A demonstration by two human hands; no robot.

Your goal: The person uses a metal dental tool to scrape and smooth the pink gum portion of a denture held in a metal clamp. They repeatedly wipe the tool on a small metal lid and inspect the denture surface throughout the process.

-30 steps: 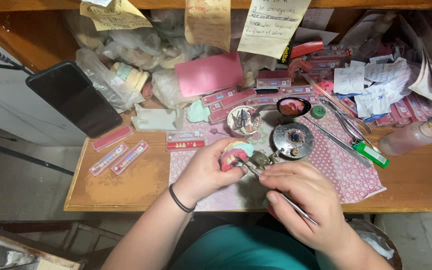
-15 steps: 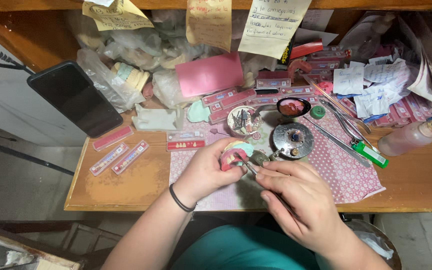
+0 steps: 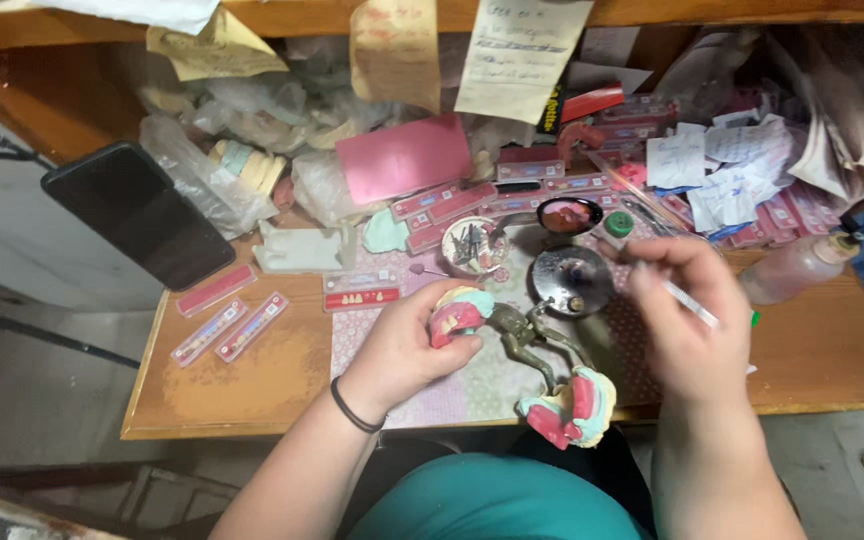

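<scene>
Since the earlier frame, right hand point(image 3: 687, 325) lifted away from the left one, toward 2 o'clock, now over the round metal dish point(image 3: 570, 280). Articulator point(image 3: 532, 340) swung open: lower pink and green denture model point(image 3: 570, 408) now hanging at 5 o'clock, over the table edge. Left hand point(image 3: 407, 345) almost unmoved.

Left hand at the centre of the table point(image 3: 222, 385), fingers curled narrow around the upper denture model point(image 3: 457, 315), pink wax with pale teeth, thumb pressing on its near side. Black band point(image 3: 355, 410) on the wrist. Dark metal frame of the articulator joining both models, running from the left fingers toward 4 o'clock.

Right hand pinching a thin metal instrument point(image 3: 690, 303) between thumb and fingers, the handle pointing toward 4 o'clock; tip hidden behind the fingers, cannot tell where it touches.

Patterned pink cloth point(image 3: 472, 385) under the work. At 12 o'clock from the left hand, a small glass bowl of burs point(image 3: 474, 245); beside it at 1 o'clock a dark dish with pink wax point(image 3: 569, 214). At 9 o'clock, flat tooth cards point(image 3: 230, 325) on the bare wood. At 10 o'clock, a black phone point(image 3: 137, 215). At 3 o'clock, far right, a clear plastic bottle point(image 3: 802, 268).
</scene>
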